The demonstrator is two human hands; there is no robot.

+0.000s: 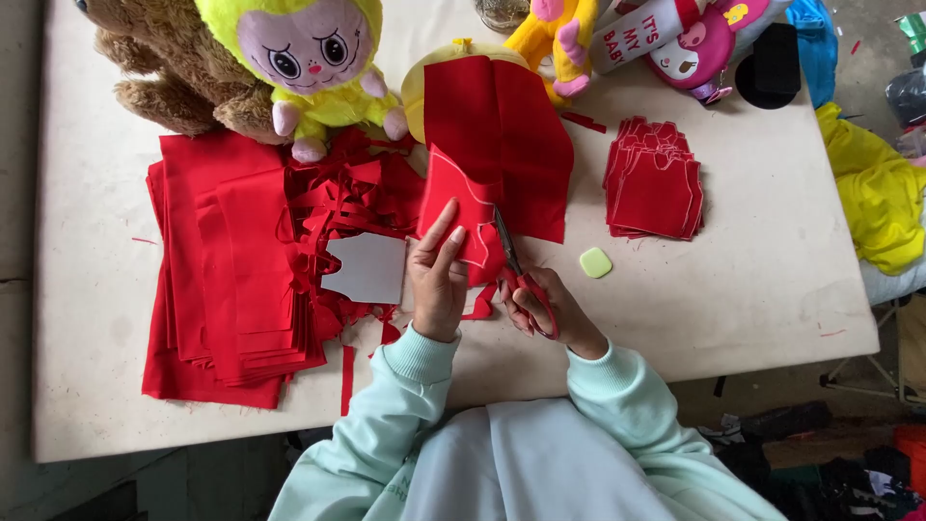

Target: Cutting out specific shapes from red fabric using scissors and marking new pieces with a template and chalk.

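My left hand [437, 275] pinches the lower edge of a long red fabric piece [497, 145] marked with a white chalk outline. My right hand [545, 307] grips red-handled scissors [516, 270], whose blades point up into the fabric just right of my left fingers. A grey cardboard pattern [367, 267] lies to the left of my left hand, on red offcuts [342, 198].
A pile of folded red cloth [227, 270] covers the table's left. A stack of cut red shapes [656, 178] and a pale green chalk [595, 261] lie right. Plush toys [309, 58] line the far edge. Yellow fabric [878, 193] hangs beyond the right edge.
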